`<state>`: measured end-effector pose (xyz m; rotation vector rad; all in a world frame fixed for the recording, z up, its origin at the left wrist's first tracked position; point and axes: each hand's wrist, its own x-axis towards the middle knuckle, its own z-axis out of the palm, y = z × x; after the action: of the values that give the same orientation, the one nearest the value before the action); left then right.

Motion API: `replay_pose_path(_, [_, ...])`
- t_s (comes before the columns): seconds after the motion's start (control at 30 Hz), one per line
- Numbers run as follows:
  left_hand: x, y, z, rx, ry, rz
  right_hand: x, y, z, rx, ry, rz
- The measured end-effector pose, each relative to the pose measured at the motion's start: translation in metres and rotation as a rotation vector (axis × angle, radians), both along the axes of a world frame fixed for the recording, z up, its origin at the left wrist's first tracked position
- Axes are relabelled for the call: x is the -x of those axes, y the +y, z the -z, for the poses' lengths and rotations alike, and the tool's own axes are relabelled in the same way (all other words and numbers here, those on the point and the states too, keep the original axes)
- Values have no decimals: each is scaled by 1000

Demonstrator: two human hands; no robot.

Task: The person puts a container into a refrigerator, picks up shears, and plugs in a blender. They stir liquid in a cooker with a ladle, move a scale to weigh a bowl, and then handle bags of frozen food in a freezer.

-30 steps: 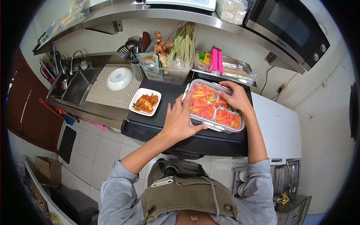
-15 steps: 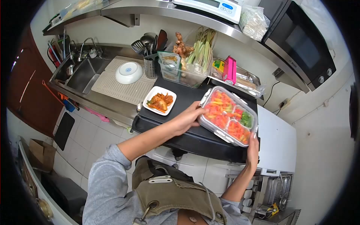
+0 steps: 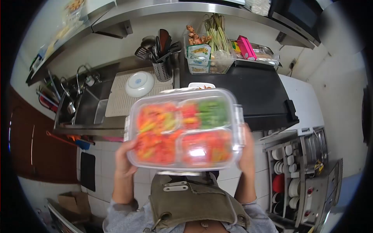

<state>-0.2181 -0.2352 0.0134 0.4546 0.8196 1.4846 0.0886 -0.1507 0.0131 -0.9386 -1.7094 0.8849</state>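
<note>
A clear, lidded container (image 3: 178,134) with red, orange and green chopped food in its compartments is held up close to the camera, slightly blurred. My left hand (image 3: 125,159) grips its left side, and my right hand (image 3: 247,151) holds the right side, partly hidden behind the edge. Its side clips stick outward. Just behind the container's top edge, a white dish (image 3: 202,85) with reddish food shows only its far part on the black counter (image 3: 252,89).
On the left are a sink (image 3: 90,108), a drying mat (image 3: 116,101) with an upturned white bowl (image 3: 140,84), and a utensil holder (image 3: 162,71). A clear bin (image 3: 221,66) holds ginger and green stalks. Dish racks (image 3: 285,182) stand at lower right; a metal shelf (image 3: 186,8) runs overhead.
Both hands have lifted the container off the black counter and brought it left and nearer to the camera. The view has shifted, and the container now covers most of the white dish.
</note>
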Motion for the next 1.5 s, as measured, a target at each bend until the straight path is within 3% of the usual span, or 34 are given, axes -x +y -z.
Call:
replay_pose_path(0.03, [23,-13,2,-46,20,-41,24,-5,10,91,-169,35])
replay_pose_path(0.07, [45,-25,6,-27,40,-121,43,-9,26,-31,-403,97])
replay_pose_path(0.13, [76,-42,9,0,72,-173,73,-18,47,-181,-568,279])
replay_pose_path(0.2, [100,-55,12,-41,189,-357,84,-14,54,-192,-533,395])
replay_pose_path(0.33, [138,-68,34,-31,231,-410,99,-9,56,-185,-506,518])
replay_pose_path(0.43, [126,-68,48,12,195,-444,99,-12,58,-207,-566,591])
replay_pose_path(0.6, [142,-70,93,355,167,-210,83,-62,62,-172,-582,704])
replay_pose_path(0.8, [115,-48,138,417,207,181,29,-152,57,-60,-370,776])
replay_pose_path(1.0, [65,-22,199,485,214,676,-18,-234,53,49,-196,1143])
replay_pose_path(1.07, [37,-14,221,527,195,738,-34,-257,59,75,-85,1267])
replay_pose_path(1.2, [-10,11,299,642,112,941,-72,-268,76,-115,-459,1655])
replay_pose_path(1.27, [-38,24,332,624,78,951,-98,-276,84,-107,-445,1706])
replay_pose_path(1.33, [-71,36,360,603,31,955,-129,-281,86,-149,-212,1750])
replay_pose_path(1.5, [-162,77,424,582,-98,751,-184,-288,89,-205,-139,1727])
